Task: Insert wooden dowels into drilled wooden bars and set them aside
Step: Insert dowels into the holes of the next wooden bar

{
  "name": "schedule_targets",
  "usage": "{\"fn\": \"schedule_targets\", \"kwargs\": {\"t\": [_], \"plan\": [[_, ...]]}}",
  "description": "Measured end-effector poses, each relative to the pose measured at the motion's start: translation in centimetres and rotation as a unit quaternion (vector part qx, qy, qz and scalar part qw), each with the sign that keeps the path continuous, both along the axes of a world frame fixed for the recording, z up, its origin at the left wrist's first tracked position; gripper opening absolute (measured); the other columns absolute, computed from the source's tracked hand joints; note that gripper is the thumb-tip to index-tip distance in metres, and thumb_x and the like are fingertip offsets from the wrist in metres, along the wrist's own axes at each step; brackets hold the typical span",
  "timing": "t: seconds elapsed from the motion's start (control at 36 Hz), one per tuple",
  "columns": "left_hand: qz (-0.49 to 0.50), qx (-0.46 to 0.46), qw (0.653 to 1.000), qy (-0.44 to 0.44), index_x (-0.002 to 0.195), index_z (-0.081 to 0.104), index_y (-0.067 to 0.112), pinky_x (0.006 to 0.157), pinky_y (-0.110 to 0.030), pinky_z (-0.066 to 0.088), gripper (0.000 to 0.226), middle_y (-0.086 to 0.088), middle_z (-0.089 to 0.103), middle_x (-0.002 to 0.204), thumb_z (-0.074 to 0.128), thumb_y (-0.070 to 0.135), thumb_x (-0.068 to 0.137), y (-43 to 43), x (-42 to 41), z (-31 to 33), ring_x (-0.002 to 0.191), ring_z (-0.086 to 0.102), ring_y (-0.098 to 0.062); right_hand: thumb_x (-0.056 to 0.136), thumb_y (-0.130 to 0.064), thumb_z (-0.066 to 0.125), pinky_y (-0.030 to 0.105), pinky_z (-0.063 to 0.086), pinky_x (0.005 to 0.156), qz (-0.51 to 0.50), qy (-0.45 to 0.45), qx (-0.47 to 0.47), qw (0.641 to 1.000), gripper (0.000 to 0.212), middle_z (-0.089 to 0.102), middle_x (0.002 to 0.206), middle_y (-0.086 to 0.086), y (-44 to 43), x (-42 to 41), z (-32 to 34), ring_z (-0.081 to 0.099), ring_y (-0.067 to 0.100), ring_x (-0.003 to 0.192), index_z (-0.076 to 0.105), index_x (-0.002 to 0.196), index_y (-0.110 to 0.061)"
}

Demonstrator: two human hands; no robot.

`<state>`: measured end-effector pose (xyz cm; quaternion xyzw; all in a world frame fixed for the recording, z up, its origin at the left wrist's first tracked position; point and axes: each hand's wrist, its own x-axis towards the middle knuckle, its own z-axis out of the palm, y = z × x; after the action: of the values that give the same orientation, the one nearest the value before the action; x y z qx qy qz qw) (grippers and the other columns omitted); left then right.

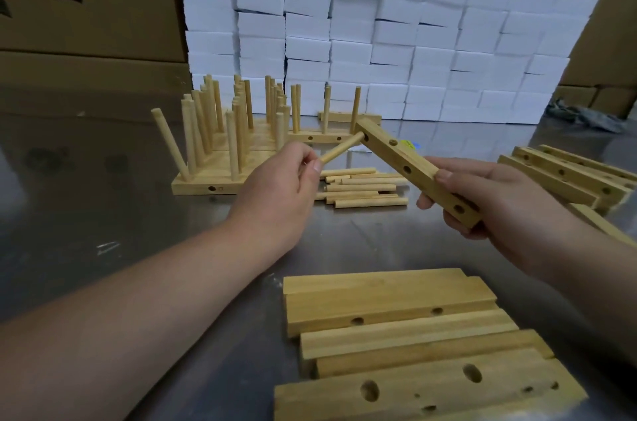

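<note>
Wooden dowel [339,151] is pinched at its near end by the left grip [275,189], between thumb and fingers. Its far tip meets the side of the drilled bar [413,169] close to the bar's far end; how deep it sits I cannot tell. The right grip [499,200] holds this bar by its near end, fingers curled round it, and the bar is tilted above the metal desk [138,248]. Below the two lies a pile of loose dowels [362,188]. To the left, finished bars [220,131] stand with dowels upright. More drilled bars lie near the person [396,334] and at the right [568,176]. White blocks [379,24] are stacked behind.
</note>
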<state>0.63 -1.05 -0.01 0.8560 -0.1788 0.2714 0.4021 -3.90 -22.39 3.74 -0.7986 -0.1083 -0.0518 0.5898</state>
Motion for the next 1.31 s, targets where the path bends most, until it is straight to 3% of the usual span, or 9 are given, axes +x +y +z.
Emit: {"fn": "schedule_targets", "kwargs": {"t": [0.19, 0.47, 0.58, 0.69, 0.81, 0.97, 1.08, 1.22, 1.31], "plan": [[-0.023, 0.014, 1.000, -0.009, 0.090, 0.050, 0.027, 0.051, -0.012, 0.032, 0.010, 0.010, 0.042, 0.061, 0.041, 0.026, 0.095, -0.1, -0.3, 0.2, 0.060, 0.042, 0.009, 0.097, -0.019, 0.041, 0.021, 0.031, 0.046, 0.034, 0.012, -0.025, 0.999, 0.034, 0.060, 0.066, 0.000, -0.1, -0.1, -0.2, 0.040, 0.009, 0.049, 0.068, 0.104, -0.038], [-0.024, 0.047, 0.999, -0.012, 0.101, 0.056, 0.024, 0.050, -0.019, 0.026, 0.016, 0.011, 0.044, 0.066, 0.042, 0.029, 0.095, -0.2, -0.6, 0.5, 0.061, 0.041, -0.004, 0.097, -0.021, 0.039, 0.018, 0.029, 0.042, 0.067, 0.035, 0.024, 0.997, 0.032, 0.052, 0.060, 0.002, 0.0, -0.2, -0.3, 0.037, 0.011, 0.046, 0.066, 0.109, -0.032], [-0.018, 0.050, 0.998, -0.026, 0.095, 0.057, 0.022, 0.052, -0.021, 0.029, 0.015, 0.009, 0.045, 0.064, 0.044, 0.027, 0.094, -0.2, -0.8, 0.6, 0.061, 0.043, -0.007, 0.096, -0.021, 0.039, 0.018, 0.029, 0.041, 0.073, 0.030, 0.021, 0.997, 0.033, 0.050, 0.058, 0.002, 0.0, -0.1, -0.3, 0.037, 0.009, 0.045, 0.067, 0.109, -0.033], [-0.008, 0.055, 0.998, -0.031, 0.093, 0.061, 0.014, 0.058, -0.036, 0.038, 0.023, 0.003, 0.050, 0.065, 0.043, 0.027, 0.095, -0.1, -0.9, 0.6, 0.064, 0.047, -0.013, 0.096, -0.021, 0.039, 0.017, 0.028, 0.041, 0.077, 0.023, 0.024, 0.996, 0.036, 0.048, 0.056, 0.001, 0.0, -0.1, -0.2, 0.035, 0.009, 0.044, 0.070, 0.103, -0.036], [0.004, 0.056, 0.998, -0.042, 0.095, 0.063, 0.013, 0.057, -0.038, 0.040, 0.025, 0.001, 0.053, 0.065, 0.042, 0.028, 0.094, -0.1, -1.1, 0.8, 0.064, 0.049, -0.015, 0.096, -0.022, 0.039, 0.017, 0.029, 0.041, 0.074, 0.020, 0.014, 0.997, 0.037, 0.044, 0.055, 0.000, -0.3, 0.0, -0.3, 0.033, 0.009, 0.045, 0.069, 0.106, -0.041], [-0.002, 0.049, 0.998, -0.047, 0.094, 0.063, 0.009, 0.058, -0.033, 0.035, 0.028, -0.002, 0.053, 0.065, 0.041, 0.026, 0.094, -0.3, -1.2, 0.8, 0.065, 0.049, -0.017, 0.097, -0.022, 0.039, 0.018, 0.028, 0.042, 0.073, 0.011, -0.013, 0.997, 0.042, 0.040, 0.055, -0.003, -0.2, 0.0, -0.2, 0.030, 0.010, 0.049, 0.065, 0.102, -0.054], [-0.014, 0.017, 0.999, -0.046, 0.091, 0.064, 0.006, 0.057, -0.031, 0.035, 0.026, -0.009, 0.056, 0.066, 0.044, 0.022, 0.095, -0.4, -1.4, 0.9, 0.066, 0.046, -0.017, 0.097, -0.024, 0.040, 0.017, 0.030, 0.043, 0.069, 0.012, -0.025, 0.997, 0.037, 0.040, 0.054, -0.003, -0.2, -0.2, -0.2, 0.031, 0.010, 0.049, 0.064, 0.109, -0.049], [-0.032, -0.054, 0.998, 0.000, 0.090, 0.065, 0.010, 0.050, -0.014, 0.032, 0.023, 0.005, 0.046, 0.059, 0.045, 0.019, 0.095, -0.7, -1.5, 1.1, 0.058, 0.042, -0.001, 0.097, -0.024, 0.040, 0.018, 0.030, 0.041, 0.077, 0.006, -0.016, 0.997, 0.036, 0.040, 0.054, -0.003, 0.0, -0.3, -0.2, 0.031, 0.008, 0.047, 0.064, 0.109, -0.049], [-0.025, -0.075, 0.996, 0.047, 0.088, 0.065, 0.007, 0.049, -0.012, 0.032, 0.028, 0.007, 0.043, 0.054, 0.043, 0.022, 0.096, -0.7, -1.3, 1.2, 0.054, 0.041, 0.004, 0.097, -0.023, 0.041, 0.017, 0.030, 0.042, 0.073, 0.000, -0.031, 0.997, 0.037, 0.039, 0.054, -0.003, 0.0, -0.3, -0.3, 0.030, 0.008, 0.048, 0.064, 0.108, -0.050]]}}
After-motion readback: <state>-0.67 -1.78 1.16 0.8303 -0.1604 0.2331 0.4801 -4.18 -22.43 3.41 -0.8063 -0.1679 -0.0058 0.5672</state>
